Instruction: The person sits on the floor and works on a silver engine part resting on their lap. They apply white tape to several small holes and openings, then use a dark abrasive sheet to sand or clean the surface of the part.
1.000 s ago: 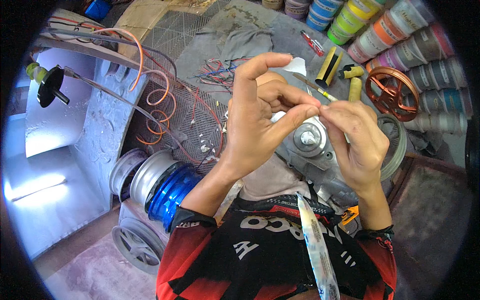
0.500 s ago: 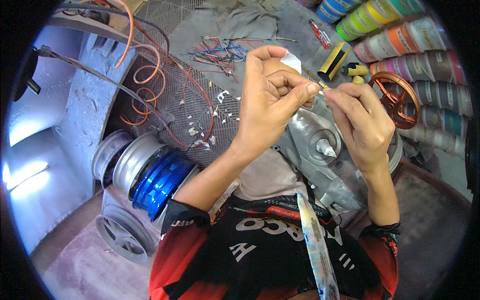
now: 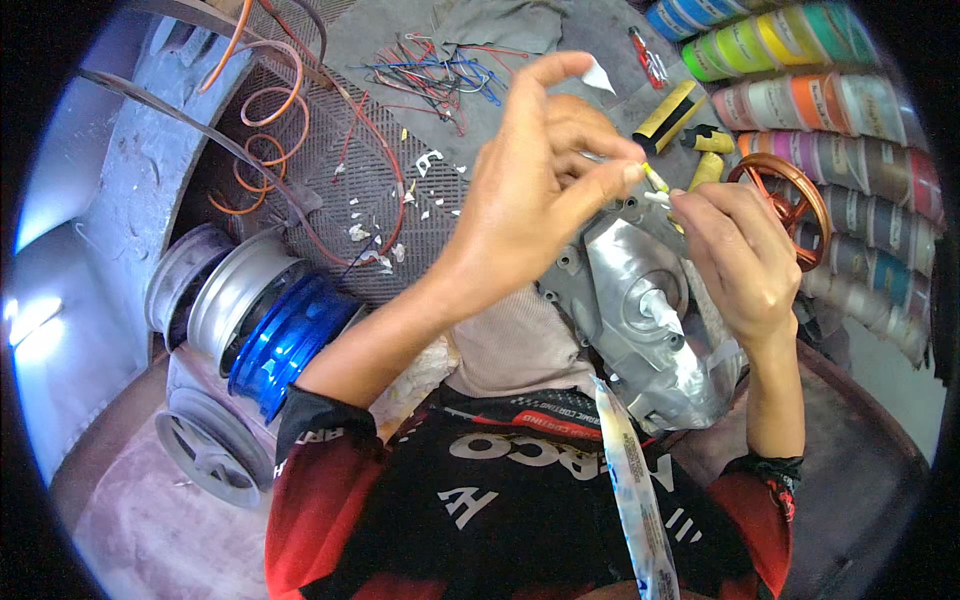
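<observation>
My left hand point(image 3: 545, 190) is raised, thumb and a finger pinching a slim yellow-green piece point(image 3: 655, 178) too small to name. A white scrap point(image 3: 598, 76) clings to its outstretched index fingertip. Close by on the right, my right hand point(image 3: 738, 245) has its fingertips pressed together at the lower end of that piece. A small whitish bit shows there, and what the right fingers hold is hidden. Below both hands lies a silver metal engine cover point(image 3: 625, 255), with white masking material point(image 3: 660, 312) sticking out of its round opening.
Wheel rims stand at left, one of them blue point(image 3: 290, 350); a grey wheel point(image 3: 212, 450) lies nearer. Wire hooks point(image 3: 435, 75) and white scraps lie ahead. At right are yellow tape rolls point(image 3: 668, 115), a copper-coloured wheel point(image 3: 790, 205) and stacked colour tubs point(image 3: 800, 100). An orange coiled hose point(image 3: 268, 150) hangs left.
Both hands have parted slightly, so more of the yellow-green piece shows between them. The left index finger has lifted with the white scrap. The engine cover is less hidden as the view shifts.
</observation>
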The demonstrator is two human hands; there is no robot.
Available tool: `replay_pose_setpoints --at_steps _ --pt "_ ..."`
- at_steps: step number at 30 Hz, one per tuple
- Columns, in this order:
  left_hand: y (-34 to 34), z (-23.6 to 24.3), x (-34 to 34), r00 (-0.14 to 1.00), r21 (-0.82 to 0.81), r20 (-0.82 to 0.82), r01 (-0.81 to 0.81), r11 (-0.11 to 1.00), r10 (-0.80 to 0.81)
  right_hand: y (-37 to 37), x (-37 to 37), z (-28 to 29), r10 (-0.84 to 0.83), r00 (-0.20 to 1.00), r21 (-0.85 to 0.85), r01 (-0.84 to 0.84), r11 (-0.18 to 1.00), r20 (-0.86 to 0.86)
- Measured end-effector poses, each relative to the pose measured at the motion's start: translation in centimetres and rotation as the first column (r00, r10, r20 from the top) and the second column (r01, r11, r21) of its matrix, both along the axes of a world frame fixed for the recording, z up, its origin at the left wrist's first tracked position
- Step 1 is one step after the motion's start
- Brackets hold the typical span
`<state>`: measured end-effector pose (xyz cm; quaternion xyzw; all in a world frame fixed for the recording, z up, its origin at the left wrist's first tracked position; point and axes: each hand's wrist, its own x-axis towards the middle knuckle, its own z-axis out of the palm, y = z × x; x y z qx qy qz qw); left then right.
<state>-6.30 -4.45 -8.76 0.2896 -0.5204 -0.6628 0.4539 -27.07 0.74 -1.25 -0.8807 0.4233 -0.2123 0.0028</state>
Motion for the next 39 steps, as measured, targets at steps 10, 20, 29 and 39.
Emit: replay_pose_setpoints --at_steps 10,20,29,39 --pt "-1.9 -1.2 4.3 0.979 0.106 -0.121 -0.152 0.983 0.165 0.0 0.1 -0.9 0.013 0.993 0.182 0.009 0.983 -0.119" --pt "-1.6 -1.3 5.4 0.967 0.111 -0.094 -0.227 0.968 0.238 -0.2 2.1 0.6 -0.004 0.960 0.239 0.074 0.968 -0.281" --pt "-0.9 -0.8 5.7 0.964 0.092 -0.144 -0.211 0.973 0.222 -1.3 2.2 1.0 0.042 0.926 0.252 0.058 0.966 -0.375" --pt "-0.1 -0.5 5.6 0.984 0.049 -0.030 -0.174 0.984 0.176 -1.3 2.1 0.4 0.111 0.917 0.215 -0.029 0.976 -0.382"
